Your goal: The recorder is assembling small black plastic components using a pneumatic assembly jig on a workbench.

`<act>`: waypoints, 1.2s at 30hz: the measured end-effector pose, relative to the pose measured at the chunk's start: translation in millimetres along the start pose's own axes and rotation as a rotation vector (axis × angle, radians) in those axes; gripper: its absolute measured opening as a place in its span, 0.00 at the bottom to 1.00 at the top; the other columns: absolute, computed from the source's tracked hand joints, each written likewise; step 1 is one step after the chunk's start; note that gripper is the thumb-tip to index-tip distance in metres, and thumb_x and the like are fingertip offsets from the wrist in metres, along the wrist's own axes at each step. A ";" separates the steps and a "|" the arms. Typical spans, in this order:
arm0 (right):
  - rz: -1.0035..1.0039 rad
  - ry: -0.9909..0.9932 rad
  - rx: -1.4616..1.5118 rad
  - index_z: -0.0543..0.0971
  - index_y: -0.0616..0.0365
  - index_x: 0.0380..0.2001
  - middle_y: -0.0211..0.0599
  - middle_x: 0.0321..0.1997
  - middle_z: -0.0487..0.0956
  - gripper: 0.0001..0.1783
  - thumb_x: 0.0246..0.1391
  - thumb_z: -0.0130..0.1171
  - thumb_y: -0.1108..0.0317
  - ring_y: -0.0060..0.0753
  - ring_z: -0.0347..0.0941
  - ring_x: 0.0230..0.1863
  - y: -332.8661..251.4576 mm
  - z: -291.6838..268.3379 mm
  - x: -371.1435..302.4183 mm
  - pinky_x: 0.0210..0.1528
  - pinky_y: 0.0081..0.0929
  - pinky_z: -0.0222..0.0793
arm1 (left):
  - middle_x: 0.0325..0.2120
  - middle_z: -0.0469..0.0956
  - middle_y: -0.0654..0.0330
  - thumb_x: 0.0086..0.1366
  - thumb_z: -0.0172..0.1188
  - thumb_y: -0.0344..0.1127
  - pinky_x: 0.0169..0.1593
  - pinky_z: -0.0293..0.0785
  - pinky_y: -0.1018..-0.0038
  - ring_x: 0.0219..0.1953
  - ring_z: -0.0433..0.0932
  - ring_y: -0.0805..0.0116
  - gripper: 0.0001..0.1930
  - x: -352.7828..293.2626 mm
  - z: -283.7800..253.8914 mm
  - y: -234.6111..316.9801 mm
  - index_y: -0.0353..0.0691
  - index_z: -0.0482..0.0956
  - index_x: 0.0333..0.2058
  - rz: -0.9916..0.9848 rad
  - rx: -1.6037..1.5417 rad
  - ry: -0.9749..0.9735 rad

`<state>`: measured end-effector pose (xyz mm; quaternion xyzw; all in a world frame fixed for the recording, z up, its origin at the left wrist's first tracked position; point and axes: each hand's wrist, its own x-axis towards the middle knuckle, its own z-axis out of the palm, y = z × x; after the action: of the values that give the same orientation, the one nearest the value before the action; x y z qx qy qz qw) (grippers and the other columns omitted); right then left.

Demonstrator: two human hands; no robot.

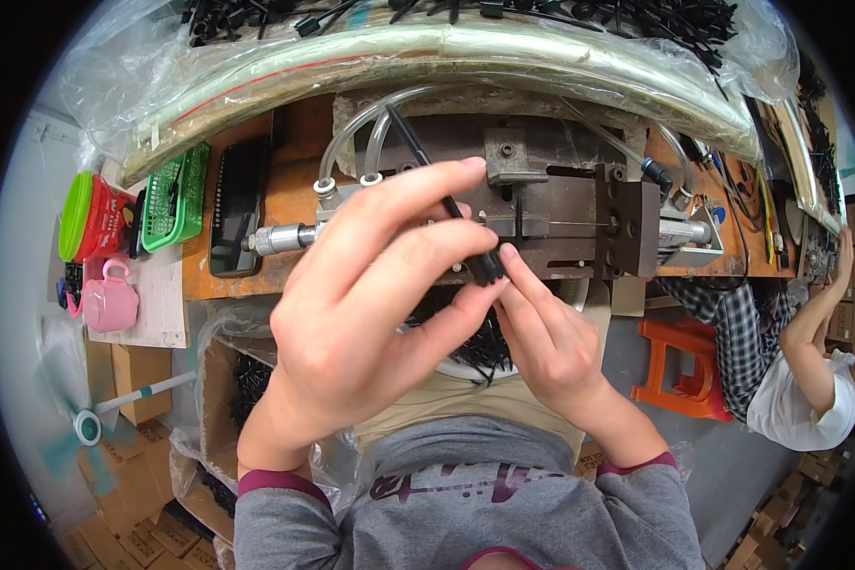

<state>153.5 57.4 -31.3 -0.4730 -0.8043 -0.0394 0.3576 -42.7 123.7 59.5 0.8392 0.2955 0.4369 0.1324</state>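
In front of the machine, my left hand [361,285] pinches a thin black rod [408,138] with a thicker black end [484,267]. The rod tilts up and to the left, passing behind my fingers. My right hand [553,337] is closed, its fingertips pressed together at the thick end of the rod. What lies between those right fingertips is mostly hidden. Just beyond both hands sits a dark metal fixture [565,204] with a clamp block [513,157] on top.
An air cylinder [285,237] stands left of the fixture, another [684,233] right. Clear tubes [347,133] arch behind. Black parts [636,19] lie at the back. A green basket [177,195] and pink cup [110,299] are left; an orange stool [679,366] and another person [807,399] right.
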 end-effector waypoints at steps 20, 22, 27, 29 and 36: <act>0.030 -0.129 -0.096 0.85 0.62 0.36 0.45 0.60 0.82 0.13 0.43 0.68 0.74 0.22 0.74 0.20 11.0 -23.8 16.9 0.25 0.20 0.71 | 0.54 0.80 0.42 0.46 0.76 0.20 0.50 0.83 0.68 0.47 0.85 0.59 0.18 -21.8 11.6 0.9 0.32 0.84 0.39 -0.113 -0.152 -0.086; 0.033 -0.167 -0.120 0.84 0.62 0.37 0.45 0.59 0.82 0.14 0.42 0.66 0.74 0.21 0.73 0.19 9.4 -26.7 19.6 0.25 0.21 0.71 | 0.54 0.80 0.42 0.46 0.77 0.21 0.49 0.83 0.68 0.46 0.85 0.60 0.18 -21.4 12.7 1.5 0.32 0.85 0.39 -0.120 -0.151 -0.074; 0.009 -0.167 -0.193 0.84 0.63 0.37 0.47 0.60 0.82 0.15 0.41 0.64 0.75 0.21 0.71 0.18 0.8 -28.2 28.7 0.25 0.21 0.70 | 0.56 0.79 0.43 0.44 0.77 0.22 0.49 0.82 0.69 0.45 0.85 0.61 0.20 -18.2 13.0 5.5 0.36 0.86 0.39 -0.091 -0.138 -0.049; 0.016 -0.249 -0.212 0.83 0.62 0.38 0.45 0.57 0.83 0.17 0.40 0.66 0.73 0.23 0.73 0.19 -1.7 -35.0 35.3 0.26 0.23 0.72 | 0.57 0.79 0.45 0.43 0.77 0.22 0.50 0.82 0.69 0.45 0.84 0.61 0.20 -17.6 12.6 6.4 0.38 0.87 0.39 -0.077 -0.101 -0.040; 0.052 -0.039 0.046 0.86 0.59 0.40 0.37 0.40 0.87 0.14 0.48 0.75 0.72 0.25 0.80 0.28 20.0 -71.8 100.5 0.25 0.22 0.72 | 0.58 0.78 0.43 0.49 0.73 0.24 0.51 0.82 0.65 0.47 0.84 0.55 0.18 -30.7 17.9 11.3 0.33 0.85 0.42 -0.069 -0.048 -0.117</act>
<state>178.1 113.2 78.0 -0.4860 -0.7992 -0.0024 0.3535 -37.5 96.6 34.4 0.8491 0.3054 0.3895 0.1845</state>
